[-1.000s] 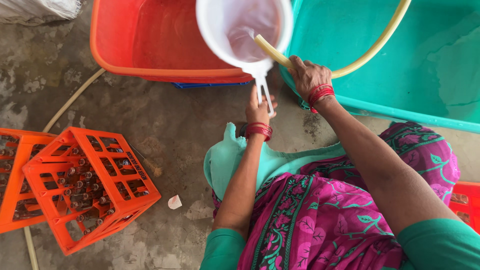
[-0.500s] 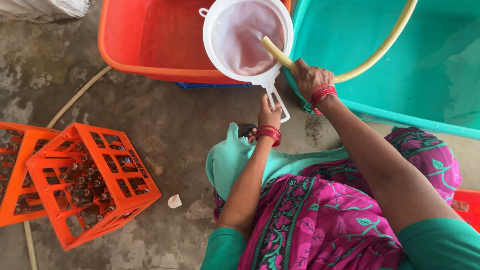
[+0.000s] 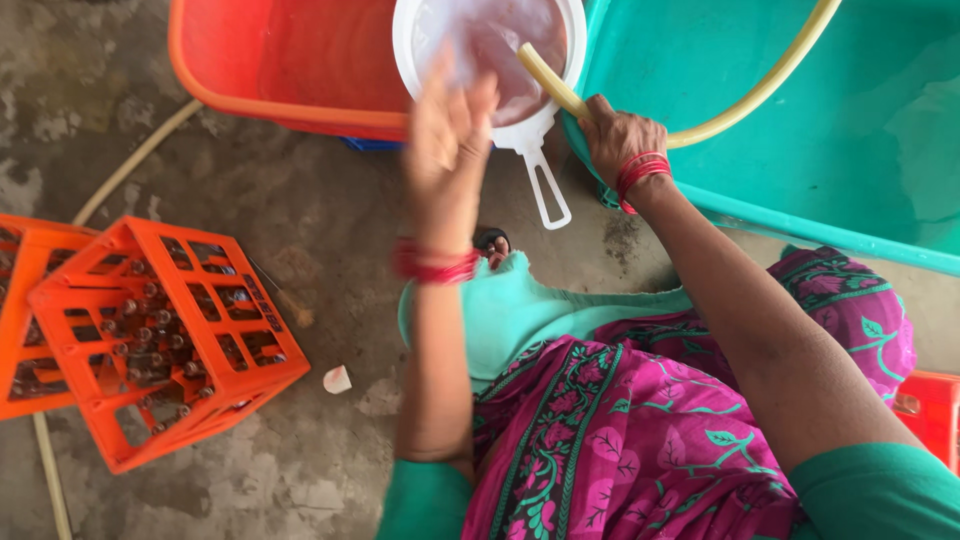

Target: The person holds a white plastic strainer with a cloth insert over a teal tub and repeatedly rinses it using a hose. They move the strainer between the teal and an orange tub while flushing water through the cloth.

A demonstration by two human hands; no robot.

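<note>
A strainer [image 3: 490, 60] sits at the top centre, over the edge of a tub [image 3: 290, 70] to its left. A basin [image 3: 800, 130] lies to its right. A hose [image 3: 700, 110] runs from the basin into the strainer, held by the right hand [image 3: 620, 135]. The left hand [image 3: 450, 120] is raised before the strainer. Two crates [image 3: 160, 340] of bottles stand on the floor [image 3: 300, 230] at far left.
</note>
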